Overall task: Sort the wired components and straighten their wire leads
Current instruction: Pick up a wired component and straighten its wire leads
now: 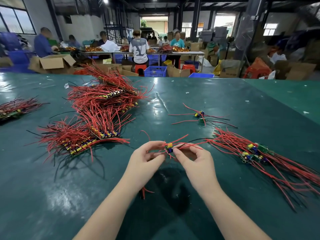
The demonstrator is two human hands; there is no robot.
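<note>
A small wired component (169,148) with yellow and blue parts hangs just above the green table, between my two hands. My left hand (147,155) pinches its red leads on the left side. My right hand (191,155) pinches it from the right, with red and black wires trailing past the fingers. A big heap of unsorted boards with red wires (97,118) lies at the left. A laid-out bundle of components with long red leads (256,153) lies at the right. Three loose components (200,116) sit further back.
The green table cover (173,213) is glossy and wrinkled. Another pile of boards (15,108) lies at the far left edge. A short red wire scrap (144,192) lies under my left wrist. Beyond the table, people work at benches among cardboard boxes and blue crates (155,71).
</note>
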